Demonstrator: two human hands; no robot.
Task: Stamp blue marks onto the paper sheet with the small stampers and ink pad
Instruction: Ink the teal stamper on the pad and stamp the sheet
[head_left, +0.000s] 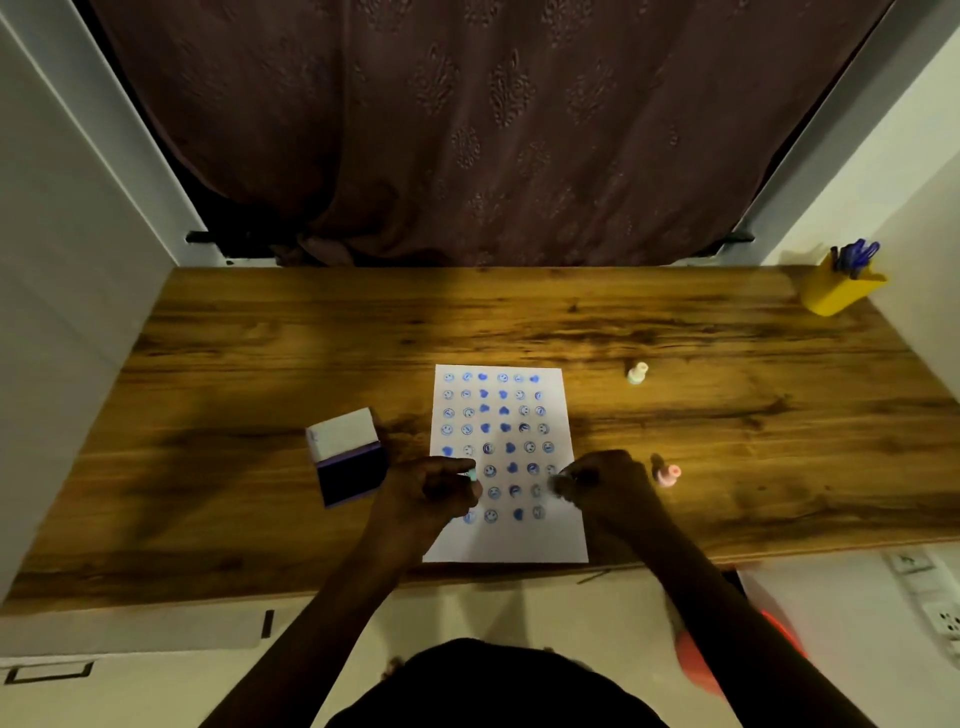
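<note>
Head view: a white paper sheet (506, 462) lies upright-on at the near edge of the brown wood-grain desk (727, 415), rows of blue smiley and heart marks covering most of it, only the bottom strip bare. The left hand (434, 491) is curled over the sheet's lower left edge, fingers closed round a small pale-green stamper (471, 474), only its tip showing; I judge it is being set down for the next mark. The right hand (597, 480) rests on the sheet's right edge, fingers bunched; whether it grips anything cannot be told, though it appears to pin the paper against sliding.

The open ink pad, white lid raised above a dark blue pad (347, 457), sits just left of the sheet, near the stamping hand for re-inking. A pink stamper (668, 475) stands just beside the right hand; a cream stamper (638, 373) stands further back. A yellow pen holder (839, 291) occupies the far right corner.

No brand, label or legible writing is visible.
</note>
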